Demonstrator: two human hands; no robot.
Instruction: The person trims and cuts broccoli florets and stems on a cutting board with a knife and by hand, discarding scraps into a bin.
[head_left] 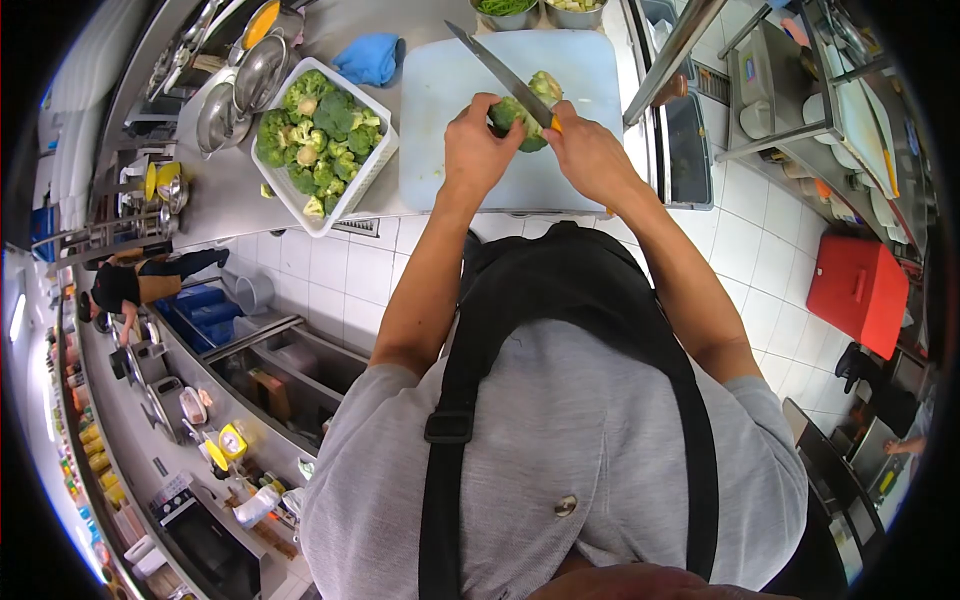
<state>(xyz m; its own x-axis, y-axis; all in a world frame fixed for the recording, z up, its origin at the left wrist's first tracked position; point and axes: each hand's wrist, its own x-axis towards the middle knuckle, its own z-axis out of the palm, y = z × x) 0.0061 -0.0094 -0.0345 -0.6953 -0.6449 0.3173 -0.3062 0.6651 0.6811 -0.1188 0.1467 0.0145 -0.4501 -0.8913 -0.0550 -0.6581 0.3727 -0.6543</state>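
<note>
My right hand (590,155) is closed around the yellow handle of a long knife (503,73), whose blade points up and left and lies across a green broccoli piece (517,122). My left hand (477,145) grips the left side of that piece, fingers bent against it. Both are over a pale blue cutting board (430,90). Another broccoli part (545,86) shows beyond the blade. Left of the board stands a white basket (375,185) full of cut broccoli florets (320,130).
A blue cloth (368,59) lies between basket and board. Bowls of cut greens (503,8) stand behind the board. Metal strainers (222,118) sit at the left. A metal post (676,58) rises at the right. Another person (130,285) stands far left.
</note>
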